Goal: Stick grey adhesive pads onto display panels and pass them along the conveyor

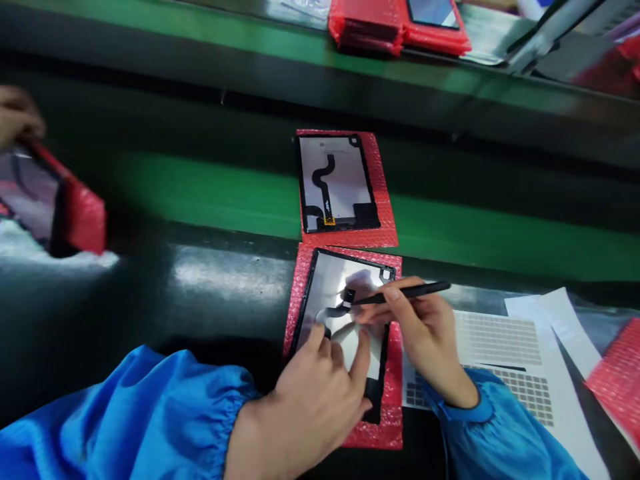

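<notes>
The display panel (327, 283) lies back-up on red bubble wrap (300, 300) at the near edge of the dark bench (210, 287), a thin black flex cable (334, 312) curling across its silvery back. It looks like a thin, stiff, light plate of glass, slick and fragile: best steadied flat from above or taken by its black edges, not by the cable, which would likely crease or tear. The left hand (320, 393) lies open on the panel's lower half, fingers spread, fingertips pressing beside the cable. The right hand (425, 333) is closed in a pen grip around a slim black tool (417, 291), whose tip meets the cable's end. Beyond, a second panel (336, 183) sits on the green belt (200, 193); a white sheet of small squares (500, 340) lies just right.
</notes>
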{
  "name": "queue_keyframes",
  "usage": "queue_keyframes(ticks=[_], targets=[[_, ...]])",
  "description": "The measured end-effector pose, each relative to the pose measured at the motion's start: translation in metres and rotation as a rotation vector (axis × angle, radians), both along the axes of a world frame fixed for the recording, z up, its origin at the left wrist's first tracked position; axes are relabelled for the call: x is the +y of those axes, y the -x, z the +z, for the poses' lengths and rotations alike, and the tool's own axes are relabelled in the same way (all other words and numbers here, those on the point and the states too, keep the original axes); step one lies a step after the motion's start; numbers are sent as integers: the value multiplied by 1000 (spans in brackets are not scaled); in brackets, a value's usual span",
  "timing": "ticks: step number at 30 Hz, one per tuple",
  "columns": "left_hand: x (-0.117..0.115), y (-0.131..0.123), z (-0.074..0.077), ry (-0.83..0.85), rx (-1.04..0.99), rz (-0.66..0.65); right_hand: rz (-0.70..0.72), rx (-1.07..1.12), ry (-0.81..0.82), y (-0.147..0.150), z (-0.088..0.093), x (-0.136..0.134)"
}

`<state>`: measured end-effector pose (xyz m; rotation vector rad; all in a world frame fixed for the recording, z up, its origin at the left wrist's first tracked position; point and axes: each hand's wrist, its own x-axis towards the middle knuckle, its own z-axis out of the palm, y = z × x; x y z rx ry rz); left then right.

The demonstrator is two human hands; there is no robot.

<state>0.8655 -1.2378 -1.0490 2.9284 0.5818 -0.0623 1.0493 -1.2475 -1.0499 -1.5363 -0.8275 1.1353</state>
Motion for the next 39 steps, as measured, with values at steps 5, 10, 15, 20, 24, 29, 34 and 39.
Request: queue_keyframes(ticks=[5,10,15,20,24,29,34,39], targets=[[9,-3,-9,72,143,-70,66,-39,23,17,-16,17],[6,-12,-5,126,114,-41,115,-45,94,12,-29,16],[2,-20,-5,119,116,-30,93,-42,101,8,-33,12],[-1,-28,-7,92,132,-1,97,-50,65,6,-31,11],[-1,-32,-6,78,142,6,92,-61,53,4,-30,9],[5,-31,-3,86,101,-11,106,-79,50,0,-33,7],[14,-30,2,163,132,-16,127,-91,53,-2,-34,6],[23,-34,7,258,169,-34,115,-78,46,-3,-35,6]])
